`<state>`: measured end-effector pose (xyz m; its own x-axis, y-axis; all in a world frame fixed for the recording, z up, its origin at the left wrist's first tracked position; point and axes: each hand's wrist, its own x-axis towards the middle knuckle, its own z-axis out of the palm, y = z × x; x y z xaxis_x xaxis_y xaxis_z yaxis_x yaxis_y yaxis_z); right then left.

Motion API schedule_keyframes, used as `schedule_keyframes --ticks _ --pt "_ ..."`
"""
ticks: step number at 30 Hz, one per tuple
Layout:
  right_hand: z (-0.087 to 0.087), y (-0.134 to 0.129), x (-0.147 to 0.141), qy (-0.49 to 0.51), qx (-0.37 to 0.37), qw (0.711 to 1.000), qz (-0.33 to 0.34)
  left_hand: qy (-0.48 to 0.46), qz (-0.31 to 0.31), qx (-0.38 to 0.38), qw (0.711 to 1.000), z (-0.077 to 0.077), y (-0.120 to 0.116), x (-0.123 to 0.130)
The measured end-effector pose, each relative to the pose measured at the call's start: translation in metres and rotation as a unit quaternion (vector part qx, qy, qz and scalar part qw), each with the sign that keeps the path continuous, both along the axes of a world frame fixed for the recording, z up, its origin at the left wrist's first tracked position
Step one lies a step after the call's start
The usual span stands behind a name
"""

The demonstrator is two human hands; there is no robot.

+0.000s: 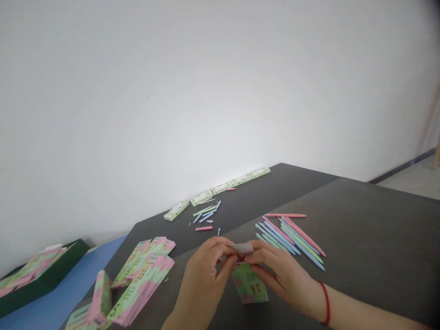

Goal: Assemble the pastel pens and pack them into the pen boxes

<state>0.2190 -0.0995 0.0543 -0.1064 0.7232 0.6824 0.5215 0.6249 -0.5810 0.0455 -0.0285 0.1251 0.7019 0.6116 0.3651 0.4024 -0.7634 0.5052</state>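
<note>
My left hand (212, 266) and my right hand (277, 270) meet over the dark table, both closed on one small green and pink printed carton (252, 286). Fingers and thumbs pinch its top end, where a pale flap (243, 248) shows between them. The carton hangs down toward me below my fingertips. What is inside it cannot be seen. Just beyond my right hand lies a loose row of pink, blue and green pens (292, 238). To the left of my left hand are stacks of flat, similar cartons (144, 288).
Several green boxes (222, 188) line the table's far edge along the white wall (220, 91). Pen parts (208, 213) are scattered in front of them. At far left, a dark green bin (51, 275) with more printed cartons rests on a blue surface (85, 279).
</note>
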Motion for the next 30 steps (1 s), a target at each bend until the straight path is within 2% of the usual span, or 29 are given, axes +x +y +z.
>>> schedule_keyframes --ticks 5,9,12,16,22,26,30 --pt "0.003 -0.002 0.000 0.000 -0.012 1.000 0.015 0.072 -0.030 0.039 0.996 0.015 0.001 0.004" --pt "0.003 -0.002 0.000 0.014 -0.015 1.000 0.014 0.032 -0.034 0.052 0.998 0.019 0.007 0.001" --pt "0.001 -0.001 0.000 0.009 -0.032 0.999 -0.017 -0.010 -0.019 0.030 0.999 0.022 0.013 -0.001" --pt "0.000 -0.002 -0.001 0.008 -0.052 0.998 -0.040 -0.002 -0.030 0.029 0.999 0.021 0.016 -0.002" --pt "0.002 -0.001 -0.001 0.010 -0.042 0.999 -0.018 0.040 -0.041 0.099 0.993 0.020 0.015 -0.002" --pt "0.001 0.000 -0.002 0.010 -0.042 0.999 -0.030 0.100 -0.067 0.178 0.977 0.019 0.015 -0.004" --pt "-0.002 0.000 -0.002 0.014 -0.049 0.998 -0.046 0.069 -0.044 0.233 0.969 0.012 0.014 -0.011"
